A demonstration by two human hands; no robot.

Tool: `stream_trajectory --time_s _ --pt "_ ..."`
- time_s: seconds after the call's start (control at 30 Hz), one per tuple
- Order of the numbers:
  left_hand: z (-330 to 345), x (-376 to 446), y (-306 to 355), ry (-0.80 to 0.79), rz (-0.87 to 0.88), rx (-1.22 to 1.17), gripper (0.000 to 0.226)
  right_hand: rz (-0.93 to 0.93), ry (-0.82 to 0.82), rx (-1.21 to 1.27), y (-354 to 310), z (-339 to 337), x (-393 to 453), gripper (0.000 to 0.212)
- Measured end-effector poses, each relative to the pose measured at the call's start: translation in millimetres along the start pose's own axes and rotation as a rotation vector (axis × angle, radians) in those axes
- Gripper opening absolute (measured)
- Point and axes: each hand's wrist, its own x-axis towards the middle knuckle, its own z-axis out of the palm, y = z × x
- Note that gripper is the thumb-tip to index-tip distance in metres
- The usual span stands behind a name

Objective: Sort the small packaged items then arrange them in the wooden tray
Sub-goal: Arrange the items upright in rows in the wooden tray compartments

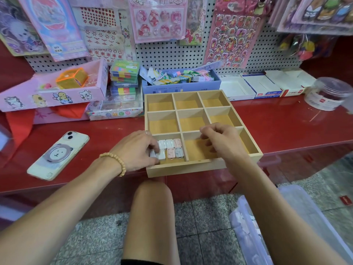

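- The wooden tray (pixel 202 166) sat at the front edge of the red tabletop (pixel 286 127), its nine compartments mostly bare.
- Only the near-left compartment held small packets (pixel 172 149), white, pink and grey, laid flat in two rows and touching one another.
- The left hand (pixel 137 150) reached into that compartment; its fingers (pixel 155 150) were curled around a white packet at the left end of the front row, apparently seating it.
- The right hand (pixel 222 138) hovered over the near-middle compartment with fingers bent downward; whether it held a packet could not be told.
- To seat the packet well, it would likely pay to lower it flat, slide it snug against its neighbour and the tray wall, and keep the rows square.
- Pressing too hard might tip the adjacent packets out of line, so a light touch seemed wise.
- Like colours would best go together if sorting is the aim.
- A phone (pixel 58 155) lay well to the left, and a clear plastic bin (pixel 298 205) stood on the floor at the right.
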Motion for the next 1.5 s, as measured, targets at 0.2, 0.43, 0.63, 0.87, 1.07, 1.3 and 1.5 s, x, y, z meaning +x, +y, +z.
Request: stream_trajectory --time_s 0.2,0.43,0.63,0.87,1.07,1.3,1.5 --pt "5 7 -1 0.068 -0.014 0.11 0.024 -0.023 0.022 -0.013 2 -8 4 0.015" --pt "13 10 -2 0.07 -0.049 0.139 0.027 -0.011 0.025 -0.029 10 -3 3 0.018" --pt "10 10 -4 0.029 -0.015 0.145 0.029 -0.013 0.018 -0.02 8 -1 3 0.016" --pt "15 16 0 0.065 0.003 0.181 0.024 -0.009 0.016 -0.04 10 -1 1 0.014" --pt "16 16 -2 0.07 -0.008 0.166 0.025 -0.01 0.007 -0.015 9 2 2 0.014" --pt "-2 3 -2 0.029 -0.023 -0.032 0.026 -0.036 0.035 -0.018 2 -11 -4 0.013" --pt "-16 -27 32 0.239 -0.045 -0.506 0.003 -0.077 0.096 0.004 -9 -39 -26 0.014"
